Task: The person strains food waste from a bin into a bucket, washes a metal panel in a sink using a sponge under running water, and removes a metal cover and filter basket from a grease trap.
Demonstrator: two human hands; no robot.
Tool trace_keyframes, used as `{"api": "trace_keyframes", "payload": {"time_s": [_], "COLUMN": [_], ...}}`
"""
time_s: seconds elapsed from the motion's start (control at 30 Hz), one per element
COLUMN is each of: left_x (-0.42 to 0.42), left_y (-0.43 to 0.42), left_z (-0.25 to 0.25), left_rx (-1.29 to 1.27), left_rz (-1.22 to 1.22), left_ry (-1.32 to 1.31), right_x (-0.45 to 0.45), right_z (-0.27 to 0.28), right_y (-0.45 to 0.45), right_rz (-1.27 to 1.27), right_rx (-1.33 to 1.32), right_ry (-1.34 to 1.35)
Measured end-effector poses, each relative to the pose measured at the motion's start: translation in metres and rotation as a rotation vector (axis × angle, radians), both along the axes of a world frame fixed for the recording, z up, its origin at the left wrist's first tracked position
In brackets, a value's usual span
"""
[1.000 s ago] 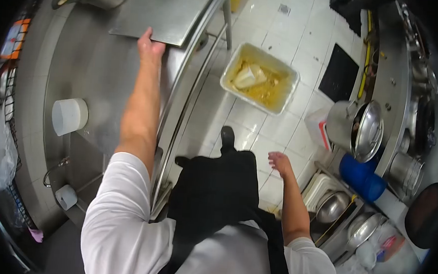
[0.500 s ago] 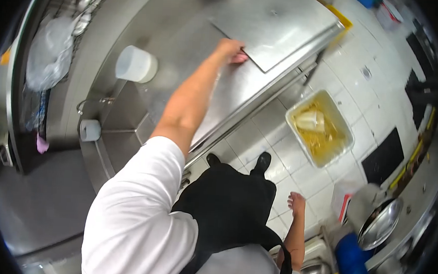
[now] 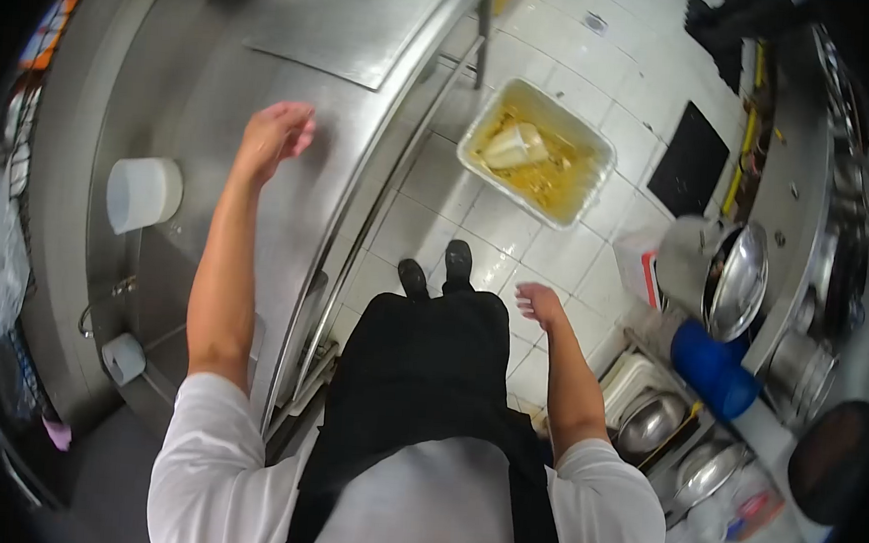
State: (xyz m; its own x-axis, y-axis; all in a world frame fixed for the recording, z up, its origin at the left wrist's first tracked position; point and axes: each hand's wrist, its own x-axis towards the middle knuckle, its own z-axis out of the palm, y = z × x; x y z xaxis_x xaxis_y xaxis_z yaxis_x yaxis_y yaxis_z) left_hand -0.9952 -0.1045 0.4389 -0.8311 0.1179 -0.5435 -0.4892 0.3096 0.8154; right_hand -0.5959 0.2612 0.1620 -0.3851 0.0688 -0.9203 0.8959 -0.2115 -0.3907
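Observation:
My left hand hovers over the steel counter, its fingers loosely bent and nothing visible in them. Just beyond it lies a flat metal sheet on the counter, apart from the hand. To its left stands a white plastic container near the sink. My right hand hangs in the air over the floor, fingers apart and holding nothing. Ahead of that hand, a white tub sits on the tiles with yellowish liquid and a pale translucent container in it.
White floor tiles surround my shoes. A black mat lies on the right. Along that side stand a blue container, a pot with a shiny metal lid and several metal bowls. A smaller white container is by the sink.
My left hand has come away from the metal sheet's edge and drawn back over the counter. My right hand has moved further forward. The view has turned, shifting the counter and tub left.

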Motion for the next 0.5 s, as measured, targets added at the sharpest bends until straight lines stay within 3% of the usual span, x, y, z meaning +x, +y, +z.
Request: {"api": "trace_keyframes", "payload": {"time_s": [0.07,0.17,0.23,0.3,0.37,0.43,0.5], "left_x": [0.039,0.104,0.156,0.204,0.248,0.279,0.300], "left_y": [-0.001,0.011,0.016,0.032,0.028,0.021,0.004], "left_z": [-0.002,-0.004,-0.034,-0.048,-0.093,-0.132,-0.162], "left_rx": [-0.068,-0.134,-0.078,-0.171,-0.386,-0.764,-0.761], "left_rz": [-0.076,-0.291,-0.561,-0.878,-1.192,-1.604,-1.715], "left_ry": [-0.031,-0.155,-0.195,-0.233,-0.092,-0.181,-0.223], "right_x": [-0.007,0.012,0.017,0.030,0.045,0.035,0.046], "right_z": [0.005,-0.017,0.002,0.014,0.030,0.080,0.087], "right_y": [-0.011,-0.043,-0.066,-0.088,-0.112,-0.127,-0.142], "right_rz": [-0.346,0.639,0.405,0.705,0.892,1.143,1.200], "right_rx": [-0.232,0.737,0.381,0.274,0.189,0.136,0.117], "right_ry": [0.010,0.238,0.218,0.365,0.375,0.206,0.218]}}
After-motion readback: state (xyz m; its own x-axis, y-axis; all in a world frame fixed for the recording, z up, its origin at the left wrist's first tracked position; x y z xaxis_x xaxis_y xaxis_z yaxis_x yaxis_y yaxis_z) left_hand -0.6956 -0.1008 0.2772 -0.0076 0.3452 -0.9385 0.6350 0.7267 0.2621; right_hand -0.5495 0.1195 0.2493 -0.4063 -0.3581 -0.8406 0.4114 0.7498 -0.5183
